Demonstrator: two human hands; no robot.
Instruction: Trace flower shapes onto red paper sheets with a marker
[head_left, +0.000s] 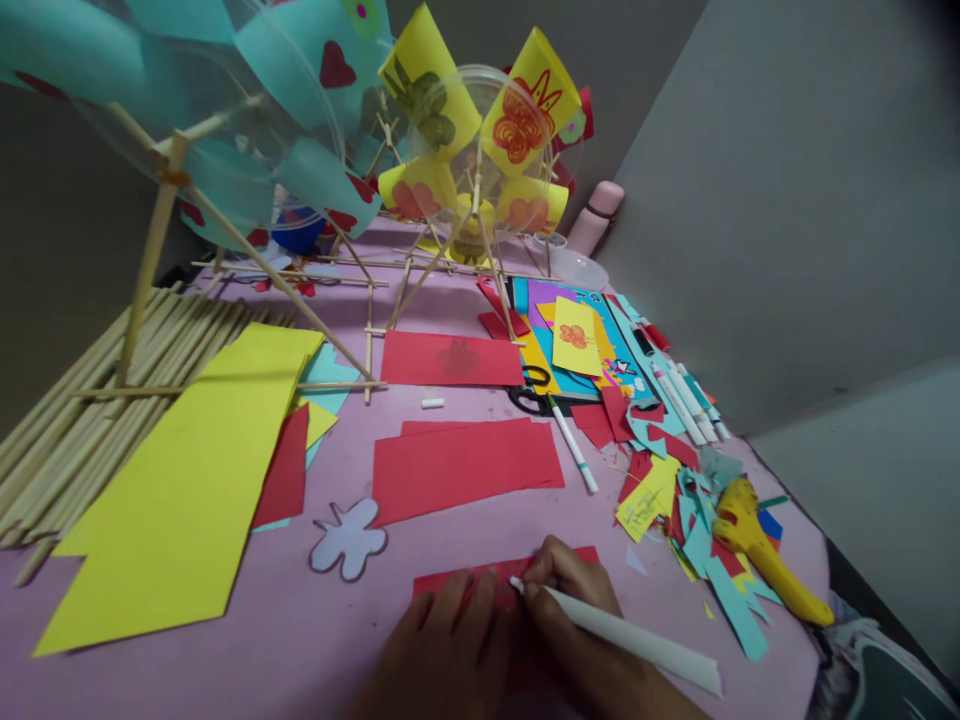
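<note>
My right hand is closed around a white marker pen, whose tip touches a red paper strip at the near edge of the pink table. My left hand lies flat on that strip with its fingers stretched out, pinning it down. A white flower-shaped cut-out lies just left of the strip. Larger red sheets lie beyond it.
Big yellow sheets and a stack of wooden sticks fill the left. Two paper-and-stick wheel models stand at the back. Paper scraps, a yellow glue gun, markers, scissors and a grey wall are at the right.
</note>
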